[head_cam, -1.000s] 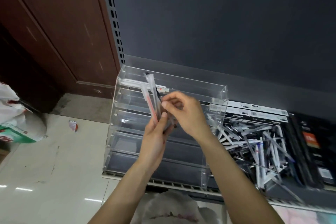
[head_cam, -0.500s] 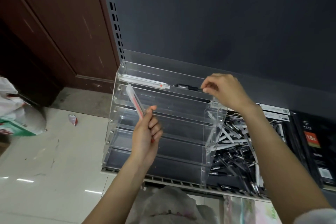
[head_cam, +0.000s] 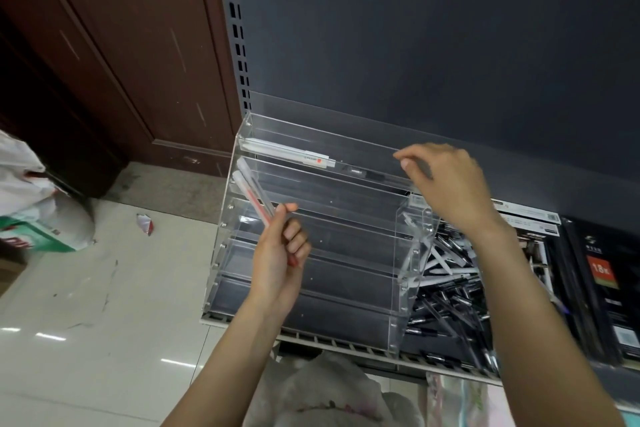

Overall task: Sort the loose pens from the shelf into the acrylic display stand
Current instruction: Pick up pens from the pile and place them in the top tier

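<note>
A clear acrylic display stand (head_cam: 346, 208) with stepped tiers stands on the shelf. Its top tier holds a white pen (head_cam: 287, 151) with a red dot and a black pen (head_cam: 367, 174) lying end to end. My left hand (head_cam: 280, 260) grips two clear pens (head_cam: 252, 194), one with a red core, in front of the stand's left side. My right hand (head_cam: 446, 184) hovers over the right end of the top tier with loosely curled fingers, holding nothing I can see. A pile of loose pens (head_cam: 450, 291) lies on the shelf right of the stand.
Black packaged goods (head_cam: 606, 288) and labelled boxes (head_cam: 530, 218) sit at the right of the shelf. A dark back panel (head_cam: 415, 28) rises behind. A white bag (head_cam: 329, 392) hangs below the shelf edge. Bags (head_cam: 31, 211) and a wooden door (head_cam: 121, 45) are at left.
My right hand took a black pen from the bunch, laid it in the top tier and has now let go, lifting slightly. My left hand lowered with the remaining pens.
</note>
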`<state>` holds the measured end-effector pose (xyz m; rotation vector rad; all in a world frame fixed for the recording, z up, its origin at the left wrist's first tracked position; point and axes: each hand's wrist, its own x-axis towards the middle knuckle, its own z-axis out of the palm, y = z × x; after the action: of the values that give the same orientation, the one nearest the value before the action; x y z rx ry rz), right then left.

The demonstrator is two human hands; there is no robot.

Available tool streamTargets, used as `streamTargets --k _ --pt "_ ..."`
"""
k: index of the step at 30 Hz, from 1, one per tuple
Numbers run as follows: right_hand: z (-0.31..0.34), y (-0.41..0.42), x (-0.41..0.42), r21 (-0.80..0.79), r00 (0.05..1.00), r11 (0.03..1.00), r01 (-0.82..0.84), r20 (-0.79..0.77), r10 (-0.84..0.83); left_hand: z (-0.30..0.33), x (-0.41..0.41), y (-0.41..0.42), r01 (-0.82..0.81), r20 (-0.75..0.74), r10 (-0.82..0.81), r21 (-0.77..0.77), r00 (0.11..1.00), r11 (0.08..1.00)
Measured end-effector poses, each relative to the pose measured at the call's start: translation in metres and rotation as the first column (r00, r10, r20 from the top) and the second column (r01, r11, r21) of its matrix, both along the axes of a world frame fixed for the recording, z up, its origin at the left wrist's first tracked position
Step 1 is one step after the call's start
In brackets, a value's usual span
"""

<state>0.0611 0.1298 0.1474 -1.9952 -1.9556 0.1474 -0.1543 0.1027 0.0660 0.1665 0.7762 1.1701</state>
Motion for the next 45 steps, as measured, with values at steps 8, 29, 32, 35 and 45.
streamTargets --k 8,29,32,35,45 --pt "-0.017 -0.009 -0.112 -0.185 0.878 0.937 -0.297 -0.439 0.191 0.007 0.012 -0.015 0.076 -0.245 -0.053 0.083 0.968 0.994" --pt "-0.068 0.05 -0.125 -0.214 0.942 0.927 -0.308 -0.205 0.266 -0.005 -0.036 -0.026 -0.122 -0.563 0.157 0.1 0.812 0.988" --pt "-0.071 0.052 -0.126 -0.256 0.923 0.911 -0.324 -0.295 0.245 -0.009 -0.036 -0.026 -0.16 -0.524 0.188 0.098 0.831 0.982" --pt "-0.071 0.047 -0.129 -0.281 0.928 0.898 -0.339 -0.257 0.27 -0.012 -0.035 -0.024 -0.159 -0.557 0.2 0.122 0.806 0.98" --pt "-0.036 -0.018 -0.125 -0.049 0.804 0.92 -0.39 -0.505 0.314 -0.007 -0.029 -0.011 -0.065 -0.507 0.159 0.2 0.847 0.978"
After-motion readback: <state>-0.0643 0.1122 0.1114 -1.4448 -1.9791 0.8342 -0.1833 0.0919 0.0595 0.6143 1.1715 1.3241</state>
